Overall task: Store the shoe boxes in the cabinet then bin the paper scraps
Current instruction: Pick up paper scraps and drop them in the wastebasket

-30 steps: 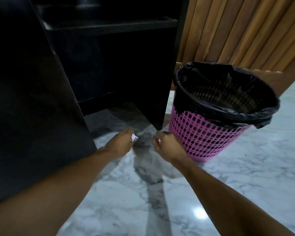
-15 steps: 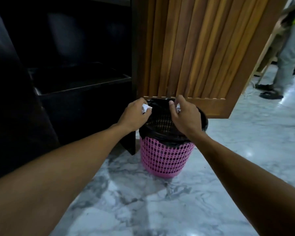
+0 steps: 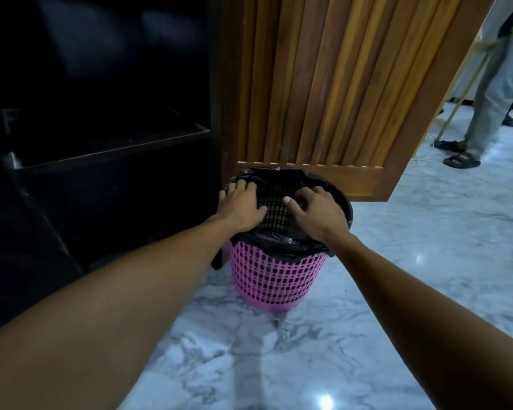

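Bin (image 3: 279, 279) mouth mid-frame open; dark cabinet (image 3: 101, 149) crowds left, slatted door (image 3: 323, 84) behind; marble floor (image 3: 427, 261) free lower right.

Bin (image 3: 276, 279) right of cabinet (image 3: 107, 179), before slatted door (image 3: 323, 84)

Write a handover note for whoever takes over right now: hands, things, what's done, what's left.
Left hand: open, fingers spread over the pink lattice plastic bin with black liner, holding nothing.
Right hand: open, loosely curled over the bin's mouth, empty.
Paper scraps: none visible, probably binned.
Dark cabinet beside the bin: too dark to confirm shoe boxes.
Left: verify boxes, check the marble floor for scraps.
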